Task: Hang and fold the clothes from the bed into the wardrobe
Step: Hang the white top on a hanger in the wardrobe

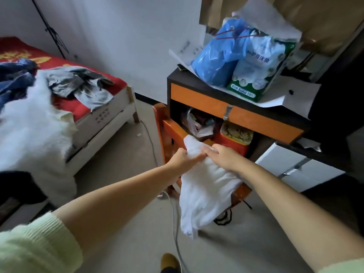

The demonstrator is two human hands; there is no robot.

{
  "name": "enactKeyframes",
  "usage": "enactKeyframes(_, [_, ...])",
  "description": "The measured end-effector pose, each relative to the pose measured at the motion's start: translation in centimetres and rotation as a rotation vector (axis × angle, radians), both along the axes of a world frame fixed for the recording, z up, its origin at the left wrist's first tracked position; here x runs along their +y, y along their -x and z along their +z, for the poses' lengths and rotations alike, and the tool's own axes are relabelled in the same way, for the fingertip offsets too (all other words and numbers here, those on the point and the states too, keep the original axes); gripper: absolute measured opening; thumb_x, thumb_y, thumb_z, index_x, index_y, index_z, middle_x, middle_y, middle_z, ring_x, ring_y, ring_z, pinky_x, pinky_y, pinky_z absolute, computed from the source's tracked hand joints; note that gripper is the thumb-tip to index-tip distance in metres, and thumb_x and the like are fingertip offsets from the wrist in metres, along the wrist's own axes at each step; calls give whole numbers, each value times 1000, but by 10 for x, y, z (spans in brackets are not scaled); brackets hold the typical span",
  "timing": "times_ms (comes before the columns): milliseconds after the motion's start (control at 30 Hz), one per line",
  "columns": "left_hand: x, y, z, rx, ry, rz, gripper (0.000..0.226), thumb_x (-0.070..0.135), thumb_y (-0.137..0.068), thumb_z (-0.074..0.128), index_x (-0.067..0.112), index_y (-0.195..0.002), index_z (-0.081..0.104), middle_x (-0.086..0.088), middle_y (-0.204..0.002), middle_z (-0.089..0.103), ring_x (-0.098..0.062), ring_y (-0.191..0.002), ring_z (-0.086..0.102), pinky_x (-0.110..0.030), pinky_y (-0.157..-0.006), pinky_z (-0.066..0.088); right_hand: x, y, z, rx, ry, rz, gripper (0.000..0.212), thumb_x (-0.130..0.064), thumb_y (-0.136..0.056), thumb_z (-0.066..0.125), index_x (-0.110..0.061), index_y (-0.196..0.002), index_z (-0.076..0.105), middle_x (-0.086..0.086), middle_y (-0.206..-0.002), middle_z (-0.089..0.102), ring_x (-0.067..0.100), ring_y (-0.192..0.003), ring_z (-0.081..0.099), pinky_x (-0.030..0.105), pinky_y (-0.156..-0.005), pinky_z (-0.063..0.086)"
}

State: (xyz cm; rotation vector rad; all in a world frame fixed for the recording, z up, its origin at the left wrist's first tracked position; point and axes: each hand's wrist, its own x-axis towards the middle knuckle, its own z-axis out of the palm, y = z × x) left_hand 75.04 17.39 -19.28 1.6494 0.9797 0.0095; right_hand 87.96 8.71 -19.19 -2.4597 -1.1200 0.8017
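A white garment [202, 186] hangs over the edge of an open orange cabinet door [171, 133], its lower part drooping toward the floor. My left hand [182, 158] grips the garment's upper left side. My right hand [222, 156] pinches its top right, fingers curled into the cloth. On the bed [110, 111] at the left lie a white fluffy piece [33, 123], grey clothes [78, 85] and blue denim [13, 75] on a red cover.
The orange and black cabinet [232, 107] holds a red tin [234, 138] and clutter inside; a blue plastic bag [218, 62] and a green package [256, 75] sit on top. White drawers [299, 170] stand at the right. Cables [175, 223] run across the floor.
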Motion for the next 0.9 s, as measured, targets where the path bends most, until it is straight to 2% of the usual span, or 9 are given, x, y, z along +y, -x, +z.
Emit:
enactKeyframes(100, [1,-2,1,22,158,24,50,54,-85,56,9,-107,64,-2,-93,66,-18,-89,63,-30,-88,49,6,2,3,-136,-94,45,45,-44,-98,36,-10,-104,64,13,-105,66,30,-100,60,36,-82,46])
enactKeyframes(267, [35,-3,44,-80,167,76,35,47,-88,60,13,-95,66,-10,-98,69,-23,-93,66,-37,-88,53,41,-2,48,-174,-295,85,34,-37,-98,43,-17,-71,54,9,-83,64,26,-83,58,30,-65,39])
enactKeyframes(500, [98,43,150,-471,186,271,28,35,-91,61,11,-105,66,-10,-97,71,-19,-79,69,-29,-71,58,124,34,167,-183,-676,220,38,-34,-98,47,-5,-82,65,2,-70,60,14,-69,54,21,-59,36])
enactKeyframes(567, [108,73,174,-570,202,331,27,36,-91,58,14,-103,67,-6,-92,73,-15,-75,70,-27,-66,59,143,57,198,-163,-787,275,43,-30,-99,47,-15,-59,51,-8,-50,47,1,-51,44,14,-51,32])
enactKeyframes(667, [118,128,192,-657,189,412,20,39,-90,56,20,-94,63,1,-88,74,-9,-73,71,-26,-64,57,169,99,228,-68,-916,376,49,-28,-100,46,-19,-53,33,-7,-43,33,-1,-40,37,14,-47,29])
enactKeyframes(700, [120,147,193,-659,174,420,27,42,-85,62,20,-100,61,0,-94,74,-10,-78,71,-26,-66,56,177,112,234,-13,-938,408,49,-29,-100,46,-19,-53,34,-8,-41,36,-2,-39,37,13,-47,29])
enactKeyframes(800, [121,203,186,-588,56,376,103,55,-44,88,17,-131,49,-5,-121,64,-17,-100,67,-31,-76,56,204,155,243,178,-967,454,46,-28,-101,44,-22,-55,41,-18,-37,41,-6,-40,41,9,-49,30])
enactKeyframes(833, [118,219,179,-548,40,367,111,56,-37,90,16,-132,48,-5,-121,65,-18,-102,67,-32,-79,56,213,168,244,242,-974,456,40,-28,-101,44,-22,-62,49,-20,-43,46,-8,-44,44,7,-52,32])
enactKeyframes(900, [107,255,162,-446,14,355,93,49,-42,91,15,-122,56,-4,-113,69,-21,-104,66,-35,-86,55,235,200,240,400,-977,450,26,-29,-101,43,-18,-85,60,-16,-68,56,-7,-61,51,8,-61,39])
